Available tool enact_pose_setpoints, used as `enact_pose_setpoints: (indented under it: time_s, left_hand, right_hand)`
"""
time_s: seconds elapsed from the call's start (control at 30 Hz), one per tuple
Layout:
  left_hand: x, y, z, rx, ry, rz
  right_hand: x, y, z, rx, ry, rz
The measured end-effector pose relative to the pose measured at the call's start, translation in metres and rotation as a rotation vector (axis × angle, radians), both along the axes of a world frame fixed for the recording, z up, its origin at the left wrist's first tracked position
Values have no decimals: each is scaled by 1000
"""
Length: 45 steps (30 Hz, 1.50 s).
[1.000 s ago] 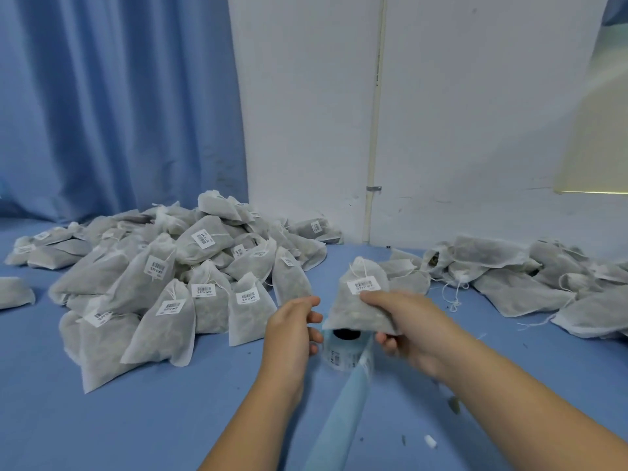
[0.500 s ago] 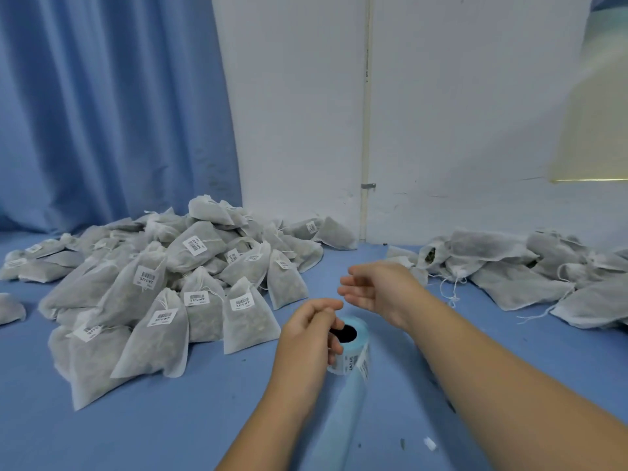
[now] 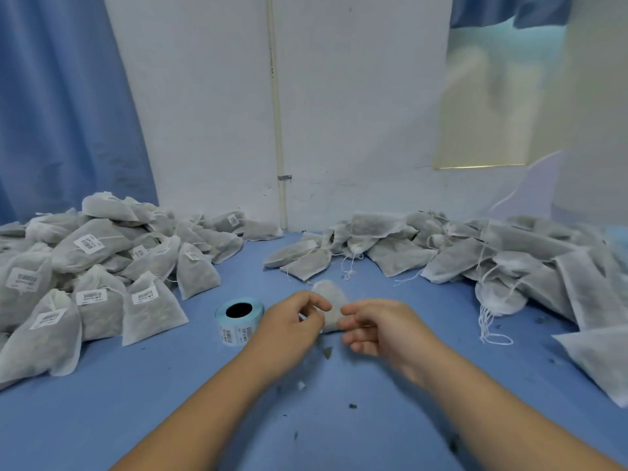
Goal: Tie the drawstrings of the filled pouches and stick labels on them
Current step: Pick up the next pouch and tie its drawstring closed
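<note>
Pouch [image 3: 331,299], pale and filled, stands between the person's two hands, low over the blue surface [image 3: 390,419] near the middle of the view. It is blurred, so whether its bottom touches the surface cannot be told.

The left hand [image 3: 292,322] has its fingers [image 3: 317,305] curled in, and thumb and forefinger pinch the pouch's left edge. The right hand [image 3: 380,329] is at the pouch's right edge. Its forefinger is against the fabric and its other fingers hang loosely bent. Blur hides whether it truly grips anything.

Just left of the left hand a label roll [image 3: 239,317] stands on end on the surface, its dark core facing up and printed labels showing on its side.

Farther left lies a heap of labelled pouches [image 3: 102,266], each with a white barcode sticker. To the right, well apart from that heap, lies a spread of unlabelled pouches [image 3: 475,253] with loose white drawstrings [image 3: 489,329] trailing onto the surface.

Dark crumbs [image 3: 328,352] dot the surface near the forearms. A blue curtain [image 3: 61,107] hangs behind the left heap, beside a white wall [image 3: 204,113] with a thin upright pipe [image 3: 277,113].
</note>
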State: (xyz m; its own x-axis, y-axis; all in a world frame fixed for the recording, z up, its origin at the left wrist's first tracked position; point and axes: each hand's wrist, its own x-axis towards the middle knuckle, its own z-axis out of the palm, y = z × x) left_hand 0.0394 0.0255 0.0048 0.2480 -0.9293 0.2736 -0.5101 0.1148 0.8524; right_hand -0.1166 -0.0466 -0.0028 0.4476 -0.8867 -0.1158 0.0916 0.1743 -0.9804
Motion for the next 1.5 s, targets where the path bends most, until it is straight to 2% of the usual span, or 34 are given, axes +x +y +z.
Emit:
enact_pose_setpoints:
  time_s: [0.1,0.23,0.4,0.53,0.63,0.67,0.73,0.83,0.9,0.93,1.03,1.13,1.27,1.43,1.5]
  left_hand:
    - [-25,-12,-2,24,-50,-28]
    - [-70,-30,-13,78,46,-111]
    - [-121,-56,-21,69,153,-105]
    - [-140,-67,-36,34,235,-23]
    - [-136,-69,-43,41,283,-21]
    - [-134,-69,-44,49,295,-27]
    - [-132,-69,-45,60,302,-36]
    - [-133,-70,-45,66,253,-51]
    - [-136,-70,-43,67,174,-61]
    - [-137,-69,-43,64,145,-63]
    - [-138,-64,-42,57,108,-67]
    - [-138,-61,-41,61,94,-79]
    - [-139,-58,-42,55,91,-91]
    - [-143,-52,-41,35,64,-110]
    - [-147,-50,-38,30,148,-123]
  right_hand:
    - [-30,2,-7,-3,30,-67]
    - [-67,3,-15,-12,32,-155]
    - [-103,2,-19,3,-91,-325]
    - [-129,-11,-15,-54,-6,-536]
    - [-143,-21,-13,-108,88,-594]
    - [-149,-25,-11,-157,150,-617]
    - [-164,-31,-7,-339,392,-692]
    - [-191,-34,-2,-629,985,-823]
    - [-208,-33,-2,-594,1319,-881]
    - [-215,-32,-1,-501,1396,-877]
    - [-224,-29,0,-241,1366,-797]
    - [-224,-27,-2,-158,1344,-716]
    - [-218,-25,-5,-300,1315,-764]
    - [-196,-17,-3,-571,1278,-800]
    - [-183,-12,-1,-724,1205,-780]
